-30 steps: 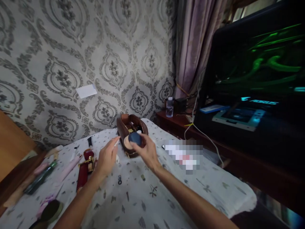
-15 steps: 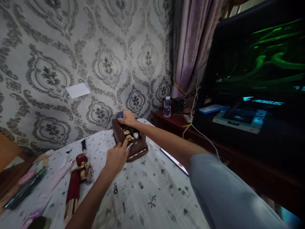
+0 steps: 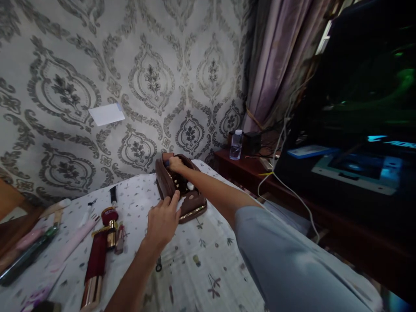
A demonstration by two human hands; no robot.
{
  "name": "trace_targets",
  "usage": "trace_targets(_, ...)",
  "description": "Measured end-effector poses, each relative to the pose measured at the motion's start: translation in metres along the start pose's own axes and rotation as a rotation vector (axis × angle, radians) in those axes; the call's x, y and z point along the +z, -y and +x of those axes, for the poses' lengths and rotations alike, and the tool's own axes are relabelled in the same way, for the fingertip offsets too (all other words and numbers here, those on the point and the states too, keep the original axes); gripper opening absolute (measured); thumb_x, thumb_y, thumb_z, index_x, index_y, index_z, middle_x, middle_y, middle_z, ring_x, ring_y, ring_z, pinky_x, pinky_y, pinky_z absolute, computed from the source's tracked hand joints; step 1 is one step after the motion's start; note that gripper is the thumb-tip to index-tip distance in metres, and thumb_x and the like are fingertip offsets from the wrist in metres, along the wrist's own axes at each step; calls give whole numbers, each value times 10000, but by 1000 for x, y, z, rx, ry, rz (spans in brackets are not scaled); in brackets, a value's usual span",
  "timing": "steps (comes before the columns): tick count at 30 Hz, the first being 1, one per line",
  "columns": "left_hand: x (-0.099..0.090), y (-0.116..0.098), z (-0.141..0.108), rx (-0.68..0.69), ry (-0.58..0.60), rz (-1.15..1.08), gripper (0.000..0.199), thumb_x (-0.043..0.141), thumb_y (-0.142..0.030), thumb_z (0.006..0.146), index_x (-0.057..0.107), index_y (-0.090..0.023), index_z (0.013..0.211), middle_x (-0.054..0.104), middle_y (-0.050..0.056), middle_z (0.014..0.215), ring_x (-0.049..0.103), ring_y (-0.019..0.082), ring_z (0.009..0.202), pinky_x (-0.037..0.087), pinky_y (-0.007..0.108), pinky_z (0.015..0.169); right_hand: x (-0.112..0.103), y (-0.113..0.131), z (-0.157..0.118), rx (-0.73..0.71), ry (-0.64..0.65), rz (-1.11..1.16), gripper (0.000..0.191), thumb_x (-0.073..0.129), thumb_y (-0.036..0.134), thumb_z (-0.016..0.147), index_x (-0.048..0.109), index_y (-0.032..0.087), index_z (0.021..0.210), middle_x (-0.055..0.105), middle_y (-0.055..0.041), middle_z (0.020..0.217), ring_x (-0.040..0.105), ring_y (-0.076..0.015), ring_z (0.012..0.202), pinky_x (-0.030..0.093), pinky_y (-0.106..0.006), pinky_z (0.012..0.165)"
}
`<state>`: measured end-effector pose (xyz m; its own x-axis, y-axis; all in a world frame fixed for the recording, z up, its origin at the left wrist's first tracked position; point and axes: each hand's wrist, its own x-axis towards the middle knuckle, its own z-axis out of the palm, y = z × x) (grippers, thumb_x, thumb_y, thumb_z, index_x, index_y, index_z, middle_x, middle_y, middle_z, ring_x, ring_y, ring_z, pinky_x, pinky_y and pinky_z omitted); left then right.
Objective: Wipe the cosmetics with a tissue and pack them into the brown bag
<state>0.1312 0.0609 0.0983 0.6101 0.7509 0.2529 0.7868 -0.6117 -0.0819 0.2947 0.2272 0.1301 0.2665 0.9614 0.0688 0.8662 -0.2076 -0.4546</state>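
A brown zippered pouch (image 3: pixel 166 183) lies open on the patterned bedsheet, close to the wall. My right hand (image 3: pixel 176 164) reaches into its far end, fingers closed round a small dark blue object (image 3: pixel 167 163) whose kind I cannot make out. At the near left side of the pouch is my left hand (image 3: pixel 163 215), fingers stretched out and the index fingertip touching the opening's edge. Gold-coloured items (image 3: pixel 177 182) and a small white round thing (image 3: pixel 190 186) show inside; my right wrist hides part of the interior.
Left on the sheet lie a dark red and gold tube (image 3: pixel 96 264), a red round-topped item (image 3: pixel 109 216), a pink wand (image 3: pixel 75 242) and a green-handled brush (image 3: pixel 30 251). A clear bottle (image 3: pixel 236 145) stands on the red-brown table, beside cables and a large dark box.
My right hand has lowered the dark blue object from above the pouch's far rim down into it. The left hand stays by the near edge. The view has turned slightly left.
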Motion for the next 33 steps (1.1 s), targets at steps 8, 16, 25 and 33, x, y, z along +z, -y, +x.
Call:
trace_targets(8, -2, 1, -1, 4, 4, -11, 492, 501, -220, 969, 431, -240, 1456, 694, 81, 1091, 681, 224, 997, 539, 286, 747, 1, -2, -6, 52, 44, 0, 349, 667, 354, 926, 649, 120, 1184, 673, -134, 1215, 671, -239, 1086, 563, -382, 894)
trace_targets(16, 1, 1, -2, 4, -13, -21, 514, 499, -216, 966, 407, -252, 1470, 681, 75, 1081, 676, 219, 996, 534, 275, 742, -4, -6, -9, 50, 49, -7, 356, 720, 344, 886, 671, 108, 1147, 692, -142, 1186, 678, -248, 1088, 563, -364, 890)
trace_targets(25, 4, 3, -2, 7, -24, -18, 531, 490, -231, 970, 377, -254, 1488, 673, 76, 1107, 681, 229, 987, 532, 284, 726, -16, 4, -28, 46, 9, 15, 309, 633, 321, 950, 621, 134, 1196, 645, -100, 1211, 654, -220, 1055, 560, -423, 898)
trace_targets(33, -1, 10, -13, 63, -41, -147, 649, 514, -230, 965, 234, -257, 1549, 701, 81, 1148, 707, 224, 979, 528, 285, 769, -37, 23, -95, -119, -261, 155, 286, 435, 235, 996, 689, 170, 1112, 694, -109, 1156, 636, -222, 1083, 472, -301, 902)
